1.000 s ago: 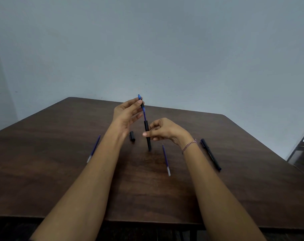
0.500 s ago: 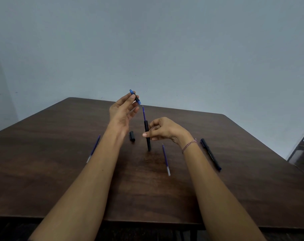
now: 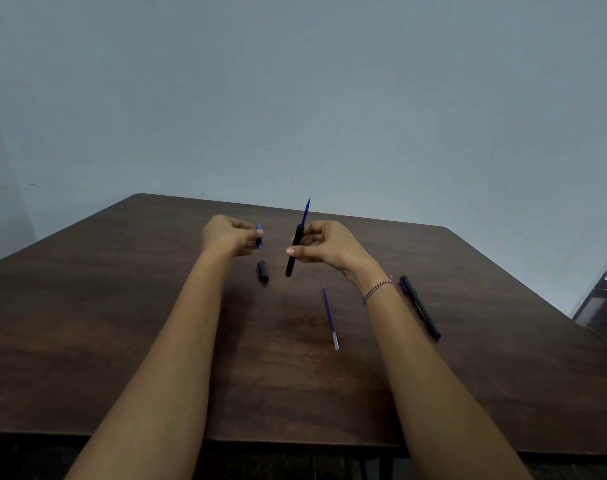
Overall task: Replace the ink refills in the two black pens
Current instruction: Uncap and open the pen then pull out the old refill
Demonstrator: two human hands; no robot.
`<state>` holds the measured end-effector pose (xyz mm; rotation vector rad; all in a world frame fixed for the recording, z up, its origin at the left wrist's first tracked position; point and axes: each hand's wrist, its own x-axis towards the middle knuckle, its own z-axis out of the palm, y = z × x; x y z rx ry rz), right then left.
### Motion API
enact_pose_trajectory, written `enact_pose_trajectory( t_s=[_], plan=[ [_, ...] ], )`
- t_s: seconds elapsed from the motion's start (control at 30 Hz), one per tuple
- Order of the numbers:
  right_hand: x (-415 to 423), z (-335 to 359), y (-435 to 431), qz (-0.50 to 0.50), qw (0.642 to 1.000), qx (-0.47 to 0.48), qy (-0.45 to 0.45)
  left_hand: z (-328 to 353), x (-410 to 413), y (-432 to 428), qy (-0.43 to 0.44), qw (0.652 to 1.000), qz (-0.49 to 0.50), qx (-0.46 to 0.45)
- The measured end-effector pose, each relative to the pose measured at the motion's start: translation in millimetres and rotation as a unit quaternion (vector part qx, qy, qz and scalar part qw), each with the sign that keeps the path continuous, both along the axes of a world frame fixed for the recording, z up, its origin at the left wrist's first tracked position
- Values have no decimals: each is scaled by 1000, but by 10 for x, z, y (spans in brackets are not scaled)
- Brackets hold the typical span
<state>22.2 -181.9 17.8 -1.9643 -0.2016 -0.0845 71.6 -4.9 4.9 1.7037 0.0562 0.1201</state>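
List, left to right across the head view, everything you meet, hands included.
left hand holding a blue tip piece → black cap → pen barrel with the inserted refill sticking out, gripped by the right hand → loose refill → second black pen

Both bare forearms are reaching in from 6 o'clock, converging toward 12. Left hand (image 3: 231, 237) is curling into a loose fist, fingertips pinching a small blue tip piece (image 3: 259, 234). Right hand (image 3: 326, 245), sitting at 3 o'clock of the left and apart from it, is gripping a black pen barrel (image 3: 292, 258) between thumb and curled fingers, thumb pointing to 9 o'clock. Bracelet (image 3: 376, 289) is circling the right wrist.
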Motion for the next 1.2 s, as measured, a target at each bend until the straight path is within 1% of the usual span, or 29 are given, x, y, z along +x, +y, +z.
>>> enact_pose_trajectory(
  t_s=[0.1, 0.2, 0.33, 0.43, 0.57, 0.9, 1.07, 1.13, 1.17, 1.2],
  plan=[
    [13, -1, -4, -9, 1000, 1, -13, -35, 29, 24, 28, 992, 9, 124],
    [21, 1, 0, -22, 999, 28, -33, -56, 14, 56, 52, 977, 16, 204],
    [22, 11, -1, -41, 994, 61, -80, -49, -31, 81, 79, 958, 13, 277],
    [18, 7, -5, -43, 994, 61, -83, -16, -85, 82, 98, 943, 15, 318],
    [24, 3, -7, -40, 994, 62, -75, -17, -109, 89, 105, 931, 17, 349],
    [32, -17, -8, -37, 995, 63, -73, -58, -62, 78, 101, 931, 30, 349],
    [32, -20, -9, -40, 995, 53, -69, -91, -20, 95, 90, 918, 45, 383],
    [31, -20, -10, -42, 996, 50, -68, -85, -30, 97, 63, 911, 79, 400],
    [32, -22, -11, -42, 996, 49, -66, -78, -30, 86, 36, 914, 96, 393],
    [34, -24, -11, -41, 996, 49, -63, -69, -17, 69, 3, 925, 103, 365]
  ],
)
